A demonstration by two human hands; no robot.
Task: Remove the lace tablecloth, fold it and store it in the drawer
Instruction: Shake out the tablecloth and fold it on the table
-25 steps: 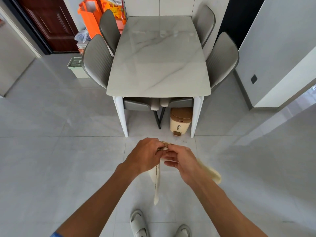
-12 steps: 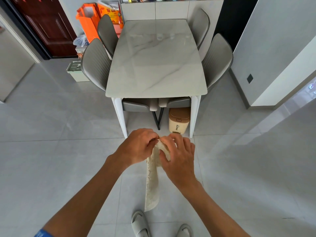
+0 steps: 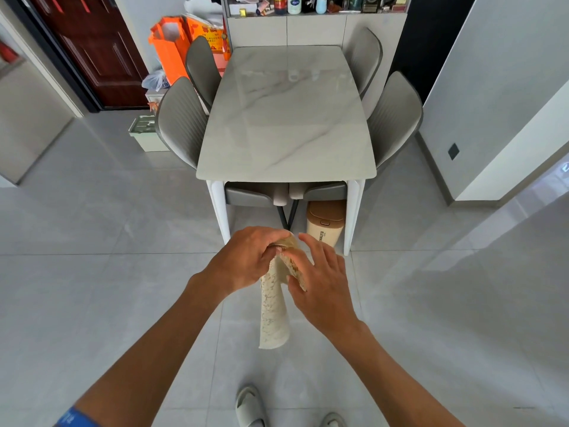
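The cream, patterned lace tablecloth, already folded down to a long narrow strip, is being held in the air in front of the pale marble-topped dining table, which is standing bare. Its upper end is being pinched in the closed fingers of the left hand, while the rest is hanging straight down toward the grey floor tiles, its free end just above a pair of pale slippers. The right hand is being laid against the upper fold with its fingers extended and slightly spread; whether its thumb is gripping the cloth cannot be told.

Several risks are being run at this stage, by judgement. The stacked layers are being secured by one pinch only, so they may be let slip and the folds undone if that grip is loosened during the next fold. The dangling end may be dragged over the floor or trodden on if the hands are lowered. The open lace may be snagged on a fingernail. No drawer is being identified in this view.
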